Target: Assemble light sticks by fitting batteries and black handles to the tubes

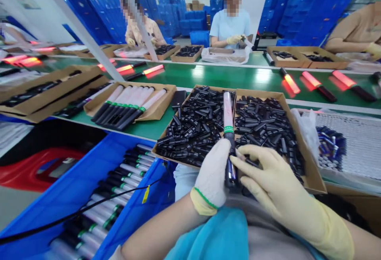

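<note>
My left hand (212, 172), in a white knit glove over a yellow one, is wrapped round a light stick (228, 117). The stick has a black handle, a green band and a clear pinkish tube pointing away from me. A battery shows in its opened handle. My right hand (268, 180), in a pale yellow glove, has its fingertips at the handle's right side, with a small black part (251, 164) between thumb and fingers. Just beyond both hands lies a cardboard tray (315, 178) heaped with small black parts.
Left, a cardboard box (162, 111) holds several light sticks; below it is a blue bin (119, 248) of more sticks. Batteries (330, 145) lie at right. Lit red sticks rest on the green conveyor (184, 78). A person (230, 24) works across it.
</note>
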`<control>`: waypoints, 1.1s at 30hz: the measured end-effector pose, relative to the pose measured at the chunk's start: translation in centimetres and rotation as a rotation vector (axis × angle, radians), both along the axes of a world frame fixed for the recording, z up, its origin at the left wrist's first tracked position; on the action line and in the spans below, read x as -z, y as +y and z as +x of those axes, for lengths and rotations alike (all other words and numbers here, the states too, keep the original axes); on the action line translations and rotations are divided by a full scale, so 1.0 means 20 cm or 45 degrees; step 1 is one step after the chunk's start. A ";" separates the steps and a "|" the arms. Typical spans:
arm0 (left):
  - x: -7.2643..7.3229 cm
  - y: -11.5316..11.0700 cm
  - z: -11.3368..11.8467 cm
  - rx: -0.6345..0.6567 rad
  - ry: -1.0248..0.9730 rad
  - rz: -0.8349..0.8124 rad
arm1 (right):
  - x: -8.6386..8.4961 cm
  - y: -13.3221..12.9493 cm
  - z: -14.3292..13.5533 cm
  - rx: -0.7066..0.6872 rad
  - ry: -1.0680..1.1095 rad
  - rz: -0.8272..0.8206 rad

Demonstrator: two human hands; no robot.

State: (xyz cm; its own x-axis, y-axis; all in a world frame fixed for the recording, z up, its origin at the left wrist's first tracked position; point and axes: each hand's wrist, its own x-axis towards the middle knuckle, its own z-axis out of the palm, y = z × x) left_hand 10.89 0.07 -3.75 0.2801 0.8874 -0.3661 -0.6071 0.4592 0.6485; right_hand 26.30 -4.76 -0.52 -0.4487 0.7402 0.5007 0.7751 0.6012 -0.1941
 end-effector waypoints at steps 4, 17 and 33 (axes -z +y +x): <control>-0.12 0.12 -0.24 -0.145 -0.027 -0.010 | -0.01 0.30 -0.01 0.133 -0.214 -0.160; -0.08 0.12 -0.47 -0.084 -0.020 -0.154 | 0.01 0.74 -0.22 0.015 -0.971 -0.469; -0.07 0.09 -0.23 0.042 -0.234 -0.177 | 0.06 0.13 -0.26 -0.062 0.417 -0.170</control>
State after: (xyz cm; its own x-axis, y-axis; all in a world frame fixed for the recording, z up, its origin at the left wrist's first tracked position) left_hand 6.38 1.85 -2.41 0.3816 0.8213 -0.4242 -0.6921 0.5580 0.4579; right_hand 21.10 -2.12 -1.75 -0.3166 0.7906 0.5242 0.6297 0.5884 -0.5071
